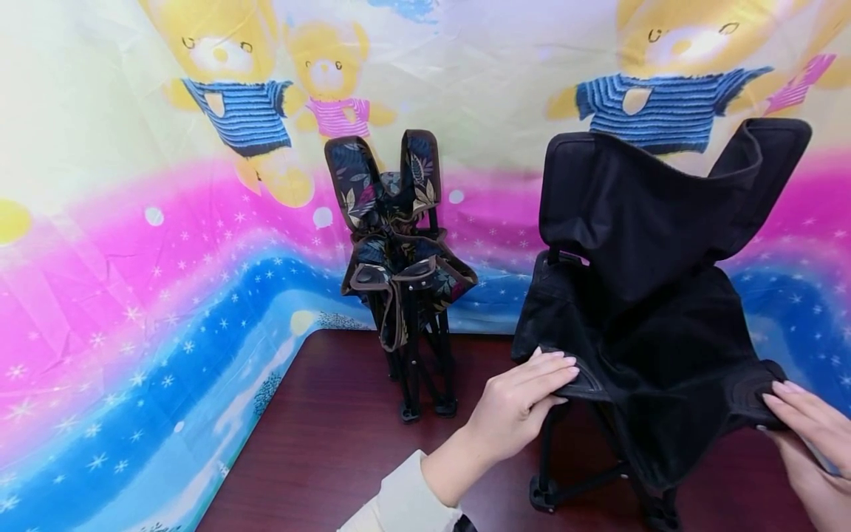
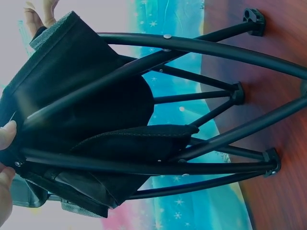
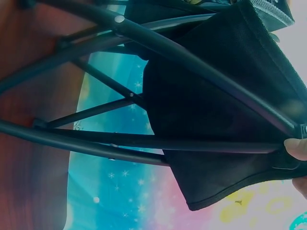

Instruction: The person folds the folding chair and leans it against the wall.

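Observation:
A black folding chair (image 1: 665,340) stands partly spread on the table, its fabric seat sagging in the middle. At the seat's left front corner, my left hand (image 1: 515,399) lays its fingers over the top and keeps the thumb beneath, gripping it. The right front corner is held the same way by my right hand (image 1: 811,436), partly cut off by the frame edge. From below, the left wrist view shows the crossed black legs (image 2: 230,139) and my left fingertips at the corner. My right thumb (image 3: 296,148) presses by the tube end in the right wrist view.
A second folding chair (image 1: 419,258) with a dark leaf pattern stands folded upright on the left of the dark red table (image 1: 319,428). Behind both hangs a backdrop (image 1: 199,295) printed with cartoon bears and snowflakes.

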Demonstrator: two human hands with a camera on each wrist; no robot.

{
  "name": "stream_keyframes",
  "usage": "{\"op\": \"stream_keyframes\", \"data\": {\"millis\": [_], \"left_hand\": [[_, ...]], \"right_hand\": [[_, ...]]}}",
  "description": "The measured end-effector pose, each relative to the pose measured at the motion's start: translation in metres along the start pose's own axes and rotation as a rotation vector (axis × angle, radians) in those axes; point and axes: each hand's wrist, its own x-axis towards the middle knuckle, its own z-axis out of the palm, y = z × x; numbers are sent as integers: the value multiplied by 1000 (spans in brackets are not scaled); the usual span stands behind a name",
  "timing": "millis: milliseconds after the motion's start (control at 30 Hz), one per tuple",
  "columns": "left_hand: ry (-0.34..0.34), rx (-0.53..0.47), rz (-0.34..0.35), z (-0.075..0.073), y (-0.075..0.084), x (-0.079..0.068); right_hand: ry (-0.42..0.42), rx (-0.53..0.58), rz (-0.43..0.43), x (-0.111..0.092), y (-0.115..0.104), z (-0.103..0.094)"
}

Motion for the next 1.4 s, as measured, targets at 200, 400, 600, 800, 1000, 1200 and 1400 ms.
{"op": "stream_keyframes", "data": {"millis": [200, 400, 600, 800, 1000, 1200, 1400], "left_hand": [[10, 3, 12, 0, 1, 2], [23, -5, -4, 1, 1, 3], [32, -6, -14, 0, 1, 6], [19, -15, -27, -3, 3, 8], [12, -16, -26, -3, 4, 9], [5, -6, -26, -4, 4, 10], [16, -9, -30, -3, 7, 11]], "right_hand": [[-33, -34, 15, 0, 1, -1], [-68, -34, -3, 5, -1, 0], [-48, 41, -34, 6, 1, 3], [-61, 39, -45, 8, -3, 4], [-80, -19, -28, 10, -8, 4], [-83, -1, -44, 14, -14, 7], [-62, 55, -41, 18, -22, 10]]}}
